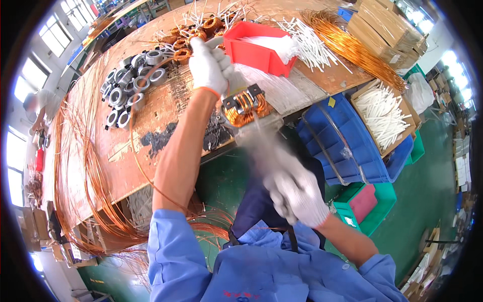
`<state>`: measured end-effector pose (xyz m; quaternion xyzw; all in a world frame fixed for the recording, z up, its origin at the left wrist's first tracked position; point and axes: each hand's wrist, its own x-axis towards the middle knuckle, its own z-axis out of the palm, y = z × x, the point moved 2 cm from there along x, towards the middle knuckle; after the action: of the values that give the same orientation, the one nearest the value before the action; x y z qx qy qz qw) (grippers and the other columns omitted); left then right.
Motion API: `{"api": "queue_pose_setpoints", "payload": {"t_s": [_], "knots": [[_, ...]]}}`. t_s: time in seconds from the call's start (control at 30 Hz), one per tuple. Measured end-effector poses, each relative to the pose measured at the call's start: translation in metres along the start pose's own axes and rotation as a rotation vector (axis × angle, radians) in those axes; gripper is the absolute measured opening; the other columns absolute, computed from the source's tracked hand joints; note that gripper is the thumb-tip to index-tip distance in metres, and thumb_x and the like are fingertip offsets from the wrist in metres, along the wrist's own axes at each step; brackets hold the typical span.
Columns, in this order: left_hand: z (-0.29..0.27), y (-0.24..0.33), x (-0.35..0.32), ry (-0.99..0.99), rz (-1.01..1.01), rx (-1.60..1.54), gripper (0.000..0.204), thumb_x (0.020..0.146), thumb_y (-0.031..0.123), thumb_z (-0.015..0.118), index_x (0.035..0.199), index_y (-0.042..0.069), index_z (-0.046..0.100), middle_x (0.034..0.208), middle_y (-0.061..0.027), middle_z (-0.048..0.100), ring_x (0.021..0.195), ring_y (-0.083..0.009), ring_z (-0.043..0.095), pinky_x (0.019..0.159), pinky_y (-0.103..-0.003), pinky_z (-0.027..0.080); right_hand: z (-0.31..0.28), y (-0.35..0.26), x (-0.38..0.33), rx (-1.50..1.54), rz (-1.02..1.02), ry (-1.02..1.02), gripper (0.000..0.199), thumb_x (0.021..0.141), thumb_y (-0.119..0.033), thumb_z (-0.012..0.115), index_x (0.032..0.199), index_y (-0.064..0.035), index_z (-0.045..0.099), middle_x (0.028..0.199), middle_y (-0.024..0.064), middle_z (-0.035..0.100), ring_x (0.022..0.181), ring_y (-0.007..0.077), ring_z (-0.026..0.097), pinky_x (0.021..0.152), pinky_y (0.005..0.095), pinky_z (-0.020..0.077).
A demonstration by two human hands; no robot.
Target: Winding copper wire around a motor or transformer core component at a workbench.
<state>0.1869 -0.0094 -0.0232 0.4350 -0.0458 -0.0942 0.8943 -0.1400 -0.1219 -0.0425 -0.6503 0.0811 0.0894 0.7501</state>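
Note:
My left hand (209,66), in a white glove, is closed in a fist above the table, just left of the red bin. A copper wire (133,136) curves up from the left and runs into this fist. Near the table's front edge sits a coil wound with copper wire (245,106), with black end pieces, on a clear block or fixture. My right hand (301,197), also gloved, is closer to my body with its fingers curled. A pale motion blur stretches from it to the coil, so what it grips cannot be made out.
Grey ring cores (121,93) lie in a heap at left. Wound copper coils (211,24) are piled behind my left hand. A red bin (246,43) holds white pieces; white tubes (314,45) and copper wires (337,38) lie beyond. Blue crates (334,136) stand at right.

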Motion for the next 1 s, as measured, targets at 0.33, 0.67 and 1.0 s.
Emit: {"api": "queue_pose_setpoints", "payload": {"t_s": [0.33,0.67,1.0], "knots": [[-0.067,0.112,-0.023,0.397,0.105,0.095,0.068,0.101,0.069,0.056,0.08,0.004,0.056,0.064,-0.0032,0.052,0.057,-0.0186,0.048,0.06,-0.035,0.045,-0.051,0.014,-0.151,-0.1,0.279,-0.137,0.047,0.108,-0.002,0.05,0.155,0.0015,0.047,0.095,0.0033,0.064,0.068,0.0083,0.057,0.061,0.0237,0.0484],[0.039,0.047,-0.18,-0.263,0.673,0.623,0.051,0.103,0.04,0.067,0.129,-0.004,0.063,0.069,-0.0011,0.056,0.062,-0.0163,0.053,0.064,-0.031,0.047,-0.037,0.021,-0.178,-0.241,-0.136,-1.051,0.048,0.105,-0.011,0.061,0.152,-0.0034,0.055,0.144,0.0153,0.065,0.106,0.0233,0.069,0.087,0.0323,0.0575],[0.012,-0.016,0.011,0.137,0.09,0.267,0.069,0.112,0.055,0.032,0.112,-0.004,0.067,0.062,0.0051,0.026,0.049,-0.0087,0.026,0.044,-0.029,0.02,0.002,-0.017,0.052,0.319,-0.084,-0.099,0.042,0.111,-0.017,0.052,0.152,-0.0103,0.052,0.081,0.002,0.06,0.047,0.0053,0.047,0.037,0.0229,0.0365]]}}
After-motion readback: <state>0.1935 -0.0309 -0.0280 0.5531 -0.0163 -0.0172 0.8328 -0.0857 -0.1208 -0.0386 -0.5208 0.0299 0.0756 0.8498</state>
